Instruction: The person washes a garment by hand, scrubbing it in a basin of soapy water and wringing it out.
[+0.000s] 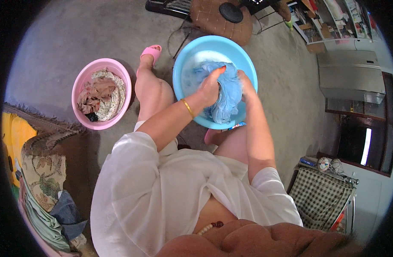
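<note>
A wet light-blue cloth (pixel 229 92), perhaps a garment, is bunched up over a blue basin (pixel 177 73) of sudsy water (pixel 209 56). My left hand (pixel 210 88) grips the cloth from its left side, thumb lying on top. On the other side my right hand (pixel 246 87) closes round it, most of its fingers hidden behind the fabric. Part of the cloth hangs down toward the basin's near rim. To the left stands a pink basin (pixel 76 92) holding a brown cloth (pixel 96 92), a pale patterned cloth (pixel 115 96) and a small dark piece.
My legs straddle the blue basin, with a pink slipper (pixel 151 52) between the basins. A brown chair seat (pixel 205 19) stands beyond. At left is a sofa (pixel 55 141) with clothes; at right, a checked-cloth-covered stand (pixel 320 195) and a grey cabinet (pixel 350 75).
</note>
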The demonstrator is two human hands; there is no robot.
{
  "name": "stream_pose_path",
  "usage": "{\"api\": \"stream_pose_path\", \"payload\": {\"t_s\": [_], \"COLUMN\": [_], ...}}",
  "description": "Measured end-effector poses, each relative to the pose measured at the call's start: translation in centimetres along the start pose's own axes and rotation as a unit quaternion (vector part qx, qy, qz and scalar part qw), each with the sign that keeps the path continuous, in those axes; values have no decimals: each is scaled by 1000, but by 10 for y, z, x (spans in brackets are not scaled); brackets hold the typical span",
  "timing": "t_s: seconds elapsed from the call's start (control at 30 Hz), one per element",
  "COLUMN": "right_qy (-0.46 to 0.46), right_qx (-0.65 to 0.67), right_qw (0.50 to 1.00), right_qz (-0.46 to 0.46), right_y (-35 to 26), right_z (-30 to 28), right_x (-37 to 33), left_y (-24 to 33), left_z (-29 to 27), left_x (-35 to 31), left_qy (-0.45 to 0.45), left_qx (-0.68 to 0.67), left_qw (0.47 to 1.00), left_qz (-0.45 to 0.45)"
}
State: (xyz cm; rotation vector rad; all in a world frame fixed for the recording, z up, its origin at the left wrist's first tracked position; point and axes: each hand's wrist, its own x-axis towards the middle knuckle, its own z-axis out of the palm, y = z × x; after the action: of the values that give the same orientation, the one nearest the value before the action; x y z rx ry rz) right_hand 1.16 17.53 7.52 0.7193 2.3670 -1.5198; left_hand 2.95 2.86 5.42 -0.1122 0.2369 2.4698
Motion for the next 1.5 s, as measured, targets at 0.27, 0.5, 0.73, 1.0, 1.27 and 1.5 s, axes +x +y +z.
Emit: {"api": "stream_pose_path", "payload": {"t_s": [0.27,0.5,0.73,1.0,1.27,1.5], "right_qy": [-138,66,98,196,201,-29], "right_qx": [-45,-223,-194,-245,-206,257], "right_qw": [989,916,869,933,931,964], "right_qz": [-28,-326,-445,-175,-224,-58], "right_y": [-41,-14,-10,3,1,0], "right_z": [-1,36,52,39,42,-17], "right_x": [-18,-82,-106,-39,-66,-37], "left_y": [2,1,-3,-23,-23,-3], "left_z": [10,-16,-17,-25,-24,0], "left_x": [-7,6,-4,2,-1,-14], "left_qy": [-49,66,44,64,76,67], "left_qx": [0,-19,-29,78,44,100], "left_qw": [997,990,994,995,996,990], "left_qz": [-53,-123,-94,1,-31,-68]}}
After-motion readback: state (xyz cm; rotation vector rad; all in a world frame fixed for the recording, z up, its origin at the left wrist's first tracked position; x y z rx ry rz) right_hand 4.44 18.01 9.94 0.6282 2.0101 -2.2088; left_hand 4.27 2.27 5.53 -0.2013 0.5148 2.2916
